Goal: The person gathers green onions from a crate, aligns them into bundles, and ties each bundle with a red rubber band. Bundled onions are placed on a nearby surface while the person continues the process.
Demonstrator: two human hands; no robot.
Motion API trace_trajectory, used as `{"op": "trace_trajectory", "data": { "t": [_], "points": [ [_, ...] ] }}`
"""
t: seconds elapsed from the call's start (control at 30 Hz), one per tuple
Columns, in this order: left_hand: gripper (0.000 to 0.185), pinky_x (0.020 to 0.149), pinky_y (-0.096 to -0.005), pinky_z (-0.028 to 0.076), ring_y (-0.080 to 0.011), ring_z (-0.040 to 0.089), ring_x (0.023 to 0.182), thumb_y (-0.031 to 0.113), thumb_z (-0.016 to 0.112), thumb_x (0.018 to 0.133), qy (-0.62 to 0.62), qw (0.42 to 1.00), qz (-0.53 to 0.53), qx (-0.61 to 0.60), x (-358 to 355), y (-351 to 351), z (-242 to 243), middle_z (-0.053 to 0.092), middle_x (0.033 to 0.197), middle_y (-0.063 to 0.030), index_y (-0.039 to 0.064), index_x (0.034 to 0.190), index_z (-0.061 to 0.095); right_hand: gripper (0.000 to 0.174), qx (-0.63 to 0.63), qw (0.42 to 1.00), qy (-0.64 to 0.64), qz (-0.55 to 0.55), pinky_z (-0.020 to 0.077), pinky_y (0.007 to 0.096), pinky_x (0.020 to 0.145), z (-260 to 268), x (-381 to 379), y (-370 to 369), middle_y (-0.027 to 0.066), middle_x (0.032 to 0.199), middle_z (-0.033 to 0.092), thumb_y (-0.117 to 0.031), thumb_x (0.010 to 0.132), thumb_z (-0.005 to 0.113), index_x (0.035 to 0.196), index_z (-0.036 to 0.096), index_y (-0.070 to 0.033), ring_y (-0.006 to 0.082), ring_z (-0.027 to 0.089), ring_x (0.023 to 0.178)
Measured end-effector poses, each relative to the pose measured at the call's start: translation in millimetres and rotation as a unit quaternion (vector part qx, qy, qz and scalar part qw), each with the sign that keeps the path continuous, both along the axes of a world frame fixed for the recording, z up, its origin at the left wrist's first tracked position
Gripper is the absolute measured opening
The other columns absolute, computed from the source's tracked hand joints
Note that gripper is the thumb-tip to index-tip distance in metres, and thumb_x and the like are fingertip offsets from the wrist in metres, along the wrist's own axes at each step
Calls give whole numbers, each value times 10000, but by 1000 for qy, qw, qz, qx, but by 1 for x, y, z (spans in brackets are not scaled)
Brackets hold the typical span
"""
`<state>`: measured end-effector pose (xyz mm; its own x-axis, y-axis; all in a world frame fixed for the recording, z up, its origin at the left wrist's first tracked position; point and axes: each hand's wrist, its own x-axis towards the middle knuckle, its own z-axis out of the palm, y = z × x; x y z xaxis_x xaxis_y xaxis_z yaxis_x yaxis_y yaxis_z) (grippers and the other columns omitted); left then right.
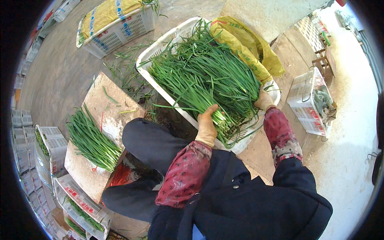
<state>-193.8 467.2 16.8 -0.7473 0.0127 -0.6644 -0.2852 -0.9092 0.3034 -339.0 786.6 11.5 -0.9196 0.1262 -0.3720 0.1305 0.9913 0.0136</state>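
A white plastic crate (168, 93) in front of me is heaped with long green garlic chives (207, 66). My left hand (207, 126), in a tan glove, grips a bunch of chives (220, 118) near its pale stalk ends, thumb on top. At the crate's right end, my right hand (264, 99), also gloved, presses against the stalk ends of the heap; its fingers are mostly hidden among them. A yellow woven sack (249, 45) is folded back over the crate's far right rim. Left of my knees, another bunch of chives (93, 139) lies on a worn board (99, 93).
Red ties (102, 121) lie by the bunch on the board. A crate covered with yellow sacking (117, 33) stands at the upper left. More white crates (54, 141) line the left side. On the right are a crate holding cloth (309, 102) and a wooden stool (325, 61). Loose leaves (129, 75) litter the floor.
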Motion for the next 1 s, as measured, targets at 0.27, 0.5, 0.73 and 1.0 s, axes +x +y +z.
{"op": "trace_trajectory", "data": {
  "t": [0.27,0.5,0.73,1.0],
  "points": [
    [221,589,-397,628,-268,761,728,150,818,923,9,1000,13,5,3,-1,1,766,943,-100,30,1082,722,799,-28,999,-38,16,597,464,922,34,-38,11,272,1085,767,-230,699,849,1396,585,56,405,763,1019],
    [228,582,-402,623,-275,756,718,142,830,911,21,999,31,16,0,3,-4,754,923,-101,29,1076,722,853,-93,994,-48,29,541,446,1048,54,-27,-1,313,1262,711,-193,711,842,1458,524,68,432,682,1219],
    [224,583,-395,617,-269,753,711,134,815,909,10,1000,26,-10,6,-2,4,758,912,-100,19,1084,734,1017,89,980,170,54,562,550,1026,45,49,-58,210,1488,579,-268,727,930,1600,444,-75,442,636,1279],
    [221,643,-416,654,-278,745,695,109,836,892,-9,1000,23,-8,3,1,7,758,895,-110,4,1059,735,714,44,991,125,7,577,504,1036,19,32,-60,250,1263,678,-167,731,882,1356,558,-46,448,687,1202]
  ]
}}
